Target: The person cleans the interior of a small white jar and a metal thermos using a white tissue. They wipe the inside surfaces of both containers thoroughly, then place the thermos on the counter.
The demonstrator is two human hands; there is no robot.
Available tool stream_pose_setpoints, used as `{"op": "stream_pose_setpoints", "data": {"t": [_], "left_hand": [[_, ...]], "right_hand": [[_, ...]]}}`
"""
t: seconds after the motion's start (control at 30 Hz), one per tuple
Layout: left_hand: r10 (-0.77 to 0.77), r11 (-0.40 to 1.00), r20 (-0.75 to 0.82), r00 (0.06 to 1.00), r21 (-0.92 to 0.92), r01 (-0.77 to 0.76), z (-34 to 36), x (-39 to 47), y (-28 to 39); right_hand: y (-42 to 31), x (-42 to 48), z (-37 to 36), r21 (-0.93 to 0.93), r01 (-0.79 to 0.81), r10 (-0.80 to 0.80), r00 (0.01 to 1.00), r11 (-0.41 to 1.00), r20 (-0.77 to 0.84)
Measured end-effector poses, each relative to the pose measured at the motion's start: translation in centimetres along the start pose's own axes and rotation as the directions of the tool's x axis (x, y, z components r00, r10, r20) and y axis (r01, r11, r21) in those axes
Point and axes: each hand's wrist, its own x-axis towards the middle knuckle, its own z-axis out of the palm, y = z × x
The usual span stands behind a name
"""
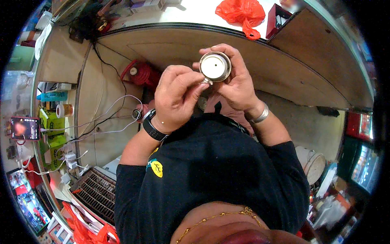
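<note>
My right hand (pixel 240 82) holds a round metal case (pixel 228 73) in front of my body, with its fingers curled around the far and right sides. A white disc (pixel 211 65) with a small dark dot at its centre faces up inside the metal rim. At the near-left edge of the case, the thumb and fingertips of my left hand (pixel 175 97) pinch a small shiny metal piece (pixel 208 81). Whether that piece is joined to the case cannot be made out. The fingertips hide part of it.
Wooden cabinet panels (pixel 189 39) curve around me below a white counter (pixel 189 13) bearing a red plastic bag (pixel 240 12). A red flask-like container (pixel 143 74) stands beyond my left hand. Charging cables (pixel 100 128) cross at left towards a lit phone (pixel 26 128). A slatted grille (pixel 94 190) lies lower left.
</note>
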Motion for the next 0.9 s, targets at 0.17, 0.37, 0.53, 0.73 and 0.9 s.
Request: {"op": "stream_pose_setpoints", "data": {"t": [0.17, 0.37, 0.53, 0.73, 0.9], "left_hand": [[0.154, 0.983, 0.003, 0.988, 0.104, -0.154, 0.4, 0.0, 0.1], [0.270, 0.941, 0.031, 0.962, 0.204, -0.270, 0.1, -0.2, 0.0], [0.305, 0.856, 0.106, 0.946, 0.405, -0.322, -2.7, -0.5, 0.0], [0.334, 0.867, 0.080, 0.939, 0.364, -0.339, 0.7, -0.9, 0.7], [0.068, 0.934, 0.075, 0.995, 0.346, -0.090, 0.2, -1.1, -0.7]], "right_hand": [[-0.5, -0.6, 0.8, -0.197, -0.035, 0.022, 0.998, 0.980, -0.065], [-0.9, -0.5, 1.1, -0.355, -0.094, 0.066, 0.994, 0.930, -0.089], [-1.2, 2.4, 3.2, -0.661, 0.035, 0.025, 0.996, 0.749, 0.081], [-0.1, -0.5, 0.0, -0.661, 0.001, 0.144, 0.976, 0.750, 0.164], [2.5, 0.1, 0.4, -0.596, 0.071, 0.038, 0.985, 0.800, 0.168]]}}
